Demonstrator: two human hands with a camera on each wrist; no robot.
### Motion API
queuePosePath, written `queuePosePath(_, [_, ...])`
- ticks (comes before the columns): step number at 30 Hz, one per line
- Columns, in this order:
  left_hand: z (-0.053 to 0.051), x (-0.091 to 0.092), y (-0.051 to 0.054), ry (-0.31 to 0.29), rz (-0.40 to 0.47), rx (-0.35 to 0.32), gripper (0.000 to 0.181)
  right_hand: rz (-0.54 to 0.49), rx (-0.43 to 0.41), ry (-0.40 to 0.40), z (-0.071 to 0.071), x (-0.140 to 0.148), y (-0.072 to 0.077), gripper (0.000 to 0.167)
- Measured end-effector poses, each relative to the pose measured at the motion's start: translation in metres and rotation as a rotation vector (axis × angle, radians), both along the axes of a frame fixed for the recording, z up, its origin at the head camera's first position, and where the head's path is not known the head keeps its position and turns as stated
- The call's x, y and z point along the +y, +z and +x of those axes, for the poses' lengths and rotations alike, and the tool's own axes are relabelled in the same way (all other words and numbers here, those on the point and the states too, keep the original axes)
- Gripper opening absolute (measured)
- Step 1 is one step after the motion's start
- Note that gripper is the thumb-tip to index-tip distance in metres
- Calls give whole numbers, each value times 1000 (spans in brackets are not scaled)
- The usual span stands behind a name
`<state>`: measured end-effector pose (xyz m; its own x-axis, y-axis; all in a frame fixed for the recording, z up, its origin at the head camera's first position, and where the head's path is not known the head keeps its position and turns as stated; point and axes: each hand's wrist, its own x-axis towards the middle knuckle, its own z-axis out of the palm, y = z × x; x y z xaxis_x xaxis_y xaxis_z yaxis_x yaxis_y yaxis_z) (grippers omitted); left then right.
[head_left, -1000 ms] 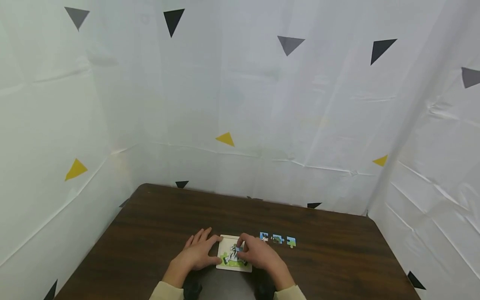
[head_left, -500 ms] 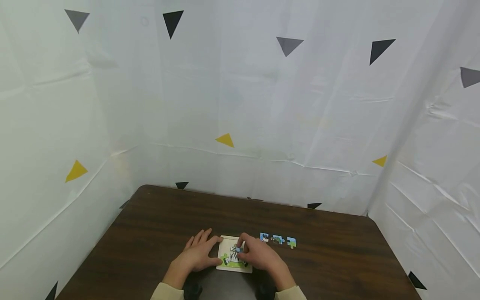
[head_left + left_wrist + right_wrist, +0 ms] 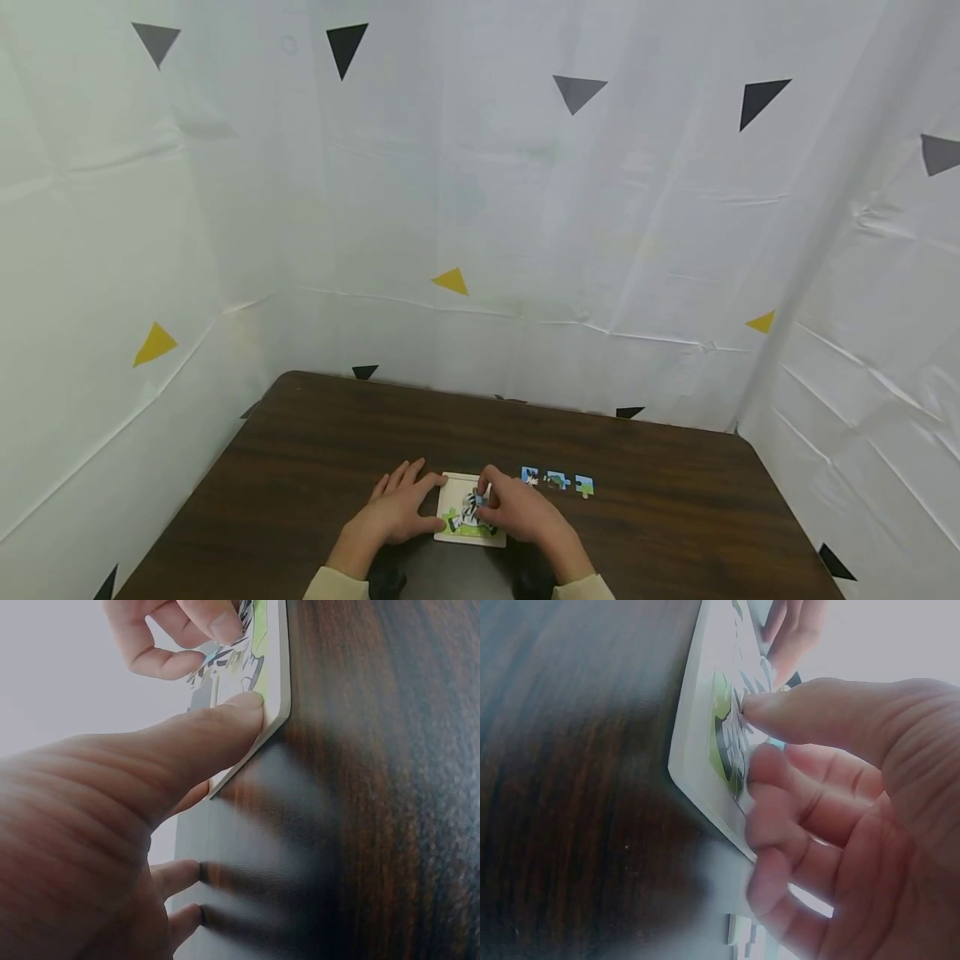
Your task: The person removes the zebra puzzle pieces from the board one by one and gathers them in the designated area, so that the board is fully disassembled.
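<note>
A small pale puzzle board [image 3: 451,487] lies near the table's front edge, with zebra and green pieces in its lower part. My left hand [image 3: 390,510] rests at its left side, thumb on the near corner and index finger at the far corner, the other fingers spread on the table. Between thumb and index finger my right hand [image 3: 522,509] pinches a zebra-striped puzzle piece with some blue [image 3: 481,501], over the board's middle. In the right wrist view the right thumb touches the striped picture; the other fingers are curled. Whether the piece sits flat is hidden.
Three loose puzzle pieces lie in a row right of the board: a zebra-patterned one [image 3: 529,476], a blue and dark green one [image 3: 557,480] and a blue and green one [image 3: 584,485]. A patterned white curtain [image 3: 510,208] surrounds the dark wooden table [image 3: 675,508].
My right fingertips and the pinched puzzle piece have shifted very slightly right on the board. The left hand, the board and the loose pieces keep their places; the head view has tilted a little.
</note>
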<state>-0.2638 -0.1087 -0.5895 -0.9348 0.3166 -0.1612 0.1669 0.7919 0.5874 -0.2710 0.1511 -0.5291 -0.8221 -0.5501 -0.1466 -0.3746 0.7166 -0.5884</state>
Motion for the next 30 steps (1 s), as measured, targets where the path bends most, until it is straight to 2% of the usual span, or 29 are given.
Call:
queuePosePath(11, [-1,0,-2,11,9,7,67,10,61,7,2,-2,1,20])
queuePosePath(18, [-1,-1,-4,5,23,16,70,-61,44,16,4,-2,9,9])
queuePosePath(30, [-3,-1,-7,6,21,9,71,-116,-1,27,1,-1,11,8])
